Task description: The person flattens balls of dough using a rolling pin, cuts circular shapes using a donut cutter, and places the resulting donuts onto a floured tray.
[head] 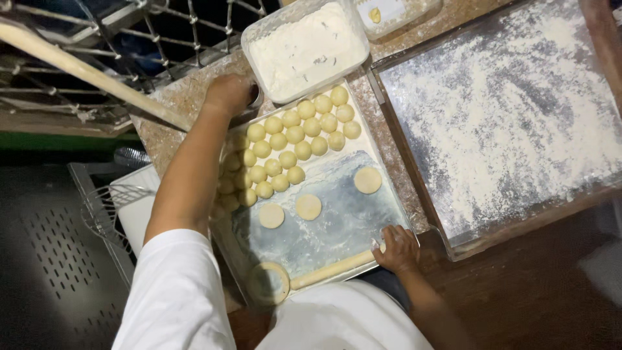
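A flour-dusted stone counter (188, 97) fills the centre of the frame, with a metal grille at upper left. A steel tray (343, 220) at centre holds rows of pale yellow dough balls (295, 133) in its upper half and three flattened discs (308, 207) on the bare lower half. The right hand (398, 249), at lower centre, grips the end of a wooden rolling pin (334, 269) lying along the tray's lower edge. The left hand (228, 92), at upper centre, reaches to a small metal cup just beside the flour tub (304, 48); its grip cannot be determined. Risk, as judged: the pin may roll off the tray's rim, and the closely packed balls may stick together.
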